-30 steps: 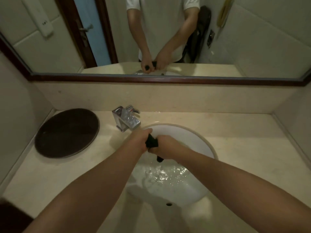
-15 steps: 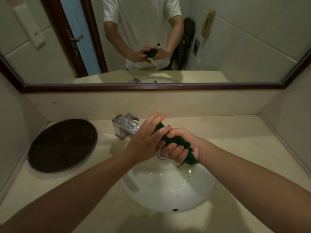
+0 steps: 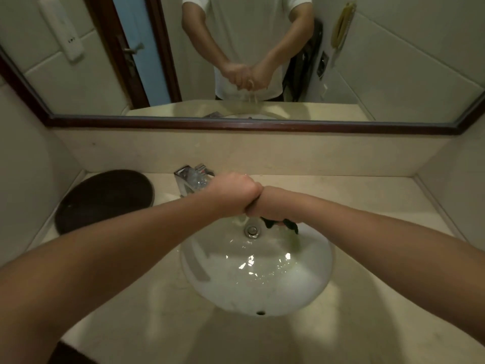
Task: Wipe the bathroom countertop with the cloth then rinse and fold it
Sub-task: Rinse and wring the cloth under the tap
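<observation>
- The cloth (image 3: 280,223), dark green, is squeezed in my two fists above the white sink (image 3: 319,282); only a small wet end shows under my right hand.
- My left hand (image 3: 231,194) is closed into a tight fist, and it presses against my right hand (image 3: 265,206), which is closed too.
- Both fists are just in front of the chrome faucet (image 3: 190,179).
- Water lies in the sink around the drain (image 3: 252,231).
- A dark round tray (image 3: 105,199) rests on the countertop (image 3: 380,206), at the left.
</observation>
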Motion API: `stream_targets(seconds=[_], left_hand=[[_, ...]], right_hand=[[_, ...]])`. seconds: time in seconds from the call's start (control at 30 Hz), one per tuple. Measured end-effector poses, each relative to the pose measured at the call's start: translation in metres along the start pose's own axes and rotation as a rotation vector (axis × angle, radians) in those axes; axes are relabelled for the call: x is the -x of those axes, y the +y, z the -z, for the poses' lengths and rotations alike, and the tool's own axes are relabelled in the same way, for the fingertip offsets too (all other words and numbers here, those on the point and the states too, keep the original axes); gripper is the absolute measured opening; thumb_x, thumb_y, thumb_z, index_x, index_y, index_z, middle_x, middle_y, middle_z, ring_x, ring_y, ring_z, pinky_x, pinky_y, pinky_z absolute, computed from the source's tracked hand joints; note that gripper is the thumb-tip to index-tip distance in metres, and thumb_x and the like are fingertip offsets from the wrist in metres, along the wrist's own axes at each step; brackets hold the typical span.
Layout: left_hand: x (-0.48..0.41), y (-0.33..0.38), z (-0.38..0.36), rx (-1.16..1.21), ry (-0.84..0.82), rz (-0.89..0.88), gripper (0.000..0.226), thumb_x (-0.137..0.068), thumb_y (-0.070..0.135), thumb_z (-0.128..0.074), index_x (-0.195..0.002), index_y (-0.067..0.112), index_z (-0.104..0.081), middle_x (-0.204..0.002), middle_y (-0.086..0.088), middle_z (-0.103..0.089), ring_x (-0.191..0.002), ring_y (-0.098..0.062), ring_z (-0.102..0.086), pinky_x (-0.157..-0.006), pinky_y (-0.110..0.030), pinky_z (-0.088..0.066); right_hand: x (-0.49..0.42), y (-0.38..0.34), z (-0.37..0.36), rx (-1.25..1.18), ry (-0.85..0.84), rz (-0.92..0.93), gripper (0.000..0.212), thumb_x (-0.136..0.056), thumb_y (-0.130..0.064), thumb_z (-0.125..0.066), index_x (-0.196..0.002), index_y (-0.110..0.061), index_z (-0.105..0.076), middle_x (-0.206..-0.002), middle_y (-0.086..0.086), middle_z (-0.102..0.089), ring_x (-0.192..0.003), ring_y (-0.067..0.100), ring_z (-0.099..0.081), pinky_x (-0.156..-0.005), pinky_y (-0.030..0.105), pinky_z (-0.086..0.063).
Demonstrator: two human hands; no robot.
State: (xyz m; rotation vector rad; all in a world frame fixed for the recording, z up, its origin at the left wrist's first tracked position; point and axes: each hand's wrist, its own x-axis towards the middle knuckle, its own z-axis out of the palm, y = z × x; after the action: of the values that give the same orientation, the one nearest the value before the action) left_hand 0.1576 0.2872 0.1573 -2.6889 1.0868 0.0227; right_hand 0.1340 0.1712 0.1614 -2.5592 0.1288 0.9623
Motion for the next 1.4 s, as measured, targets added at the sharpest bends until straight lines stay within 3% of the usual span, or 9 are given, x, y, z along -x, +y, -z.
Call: stream_targets(seconds=[0.27,0.47,0.6,0.73,0.93,1.07,1.17,1.3,1.4], left_hand=[[-0.024,-0.003,0.016,0.367,-0.451,0.269,0.012,-0.076,0.005,-0.071,-0.069,0.01,-0.063,-0.062,-0.005,-0.059,-0.055,-0.02,-0.054,-0.057,-0.03,-0.046],[-0.009,-0.014,-0.001,1.032,-0.547,0.405,0.023,-0.079,-0.006,-0.055,-0.099,0.005,-0.058,-0.065,-0.007,-0.047,-0.049,-0.015,-0.038,-0.043,-0.022,-0.03],[-0.01,-0.009,-0.001,1.136,-0.276,0.411,0.057,-0.077,-0.001,-0.064,-0.124,0.022,-0.042,-0.094,-0.008,-0.056,-0.069,-0.017,-0.053,-0.053,-0.029,-0.048],[0.009,0.001,0.0,1.128,0.319,0.307,0.073,-0.078,0.004,-0.073,-0.136,0.02,-0.032,-0.115,-0.007,-0.052,-0.091,-0.016,-0.059,-0.079,-0.03,-0.057],[0.017,-0.014,-0.026,0.183,0.764,-0.215,0.057,-0.084,0.009,-0.068,-0.134,0.014,-0.041,-0.14,-0.017,-0.031,-0.127,-0.037,-0.042,-0.107,-0.043,-0.041],[0.003,-0.008,-0.004,0.234,1.064,-0.405,0.026,-0.095,0.016,-0.056,-0.119,0.009,-0.052,-0.131,-0.017,-0.045,-0.125,-0.041,-0.046,-0.098,-0.049,-0.046],[0.0,-0.008,0.023,0.279,1.059,-0.539,0.011,-0.097,0.009,-0.048,-0.098,0.003,-0.057,-0.122,-0.014,-0.054,-0.096,-0.037,-0.061,-0.078,-0.044,-0.052],[-0.004,-0.016,0.02,0.097,0.804,-0.409,0.014,-0.092,0.009,-0.057,-0.081,0.001,-0.061,-0.122,-0.023,-0.065,-0.07,-0.032,-0.063,-0.059,-0.039,-0.051],[-0.002,-0.015,0.015,0.148,0.482,-0.199,0.015,-0.075,0.005,-0.068,-0.08,0.005,-0.053,-0.074,-0.02,-0.06,-0.049,-0.033,-0.055,-0.04,-0.035,-0.046]], right_hand=[[-0.027,0.011,-0.001,0.364,0.417,0.222,0.011,-0.087,-0.022,-0.054,-0.08,-0.019,-0.062,-0.068,0.001,-0.055,-0.069,0.026,-0.06,-0.057,0.029,-0.04],[-0.019,0.03,-0.002,0.686,0.655,0.534,0.024,-0.096,-0.033,-0.049,-0.115,-0.021,-0.054,-0.1,0.002,-0.062,-0.09,0.028,-0.063,-0.062,0.032,-0.034],[-0.022,0.041,-0.001,0.414,0.746,0.41,0.031,-0.095,-0.051,-0.041,-0.106,-0.029,-0.059,-0.085,-0.002,-0.061,-0.078,0.026,-0.062,-0.059,0.029,-0.037],[-0.019,0.042,0.011,-0.232,0.353,0.321,0.033,-0.09,-0.051,-0.054,-0.085,-0.019,-0.06,-0.069,-0.002,-0.061,-0.063,0.019,-0.058,-0.052,0.033,-0.049],[-0.001,0.058,0.038,-0.866,-0.656,0.257,0.023,-0.083,-0.031,-0.062,-0.071,-0.019,-0.047,-0.06,-0.004,-0.04,-0.043,0.005,-0.029,-0.033,0.014,-0.018],[0.003,0.044,0.029,-0.938,-1.293,0.459,0.025,-0.086,-0.028,-0.062,-0.069,-0.018,-0.047,-0.057,-0.005,-0.035,-0.042,0.005,-0.026,-0.036,0.01,-0.016],[0.003,0.04,0.027,-0.962,-1.448,0.508,0.032,-0.09,-0.026,-0.059,-0.069,-0.018,-0.036,-0.058,-0.004,-0.032,-0.042,0.007,-0.026,-0.037,0.011,-0.013],[0.01,0.038,0.04,-0.893,-1.055,0.355,0.025,-0.082,-0.025,-0.053,-0.06,-0.022,-0.041,-0.051,-0.008,-0.025,-0.039,0.007,-0.016,-0.036,0.011,-0.015],[0.014,0.032,0.044,-0.671,-0.554,0.23,0.034,-0.084,-0.019,-0.049,-0.055,-0.025,-0.034,-0.05,-0.007,-0.025,-0.043,0.009,-0.012,-0.04,0.018,-0.008]])
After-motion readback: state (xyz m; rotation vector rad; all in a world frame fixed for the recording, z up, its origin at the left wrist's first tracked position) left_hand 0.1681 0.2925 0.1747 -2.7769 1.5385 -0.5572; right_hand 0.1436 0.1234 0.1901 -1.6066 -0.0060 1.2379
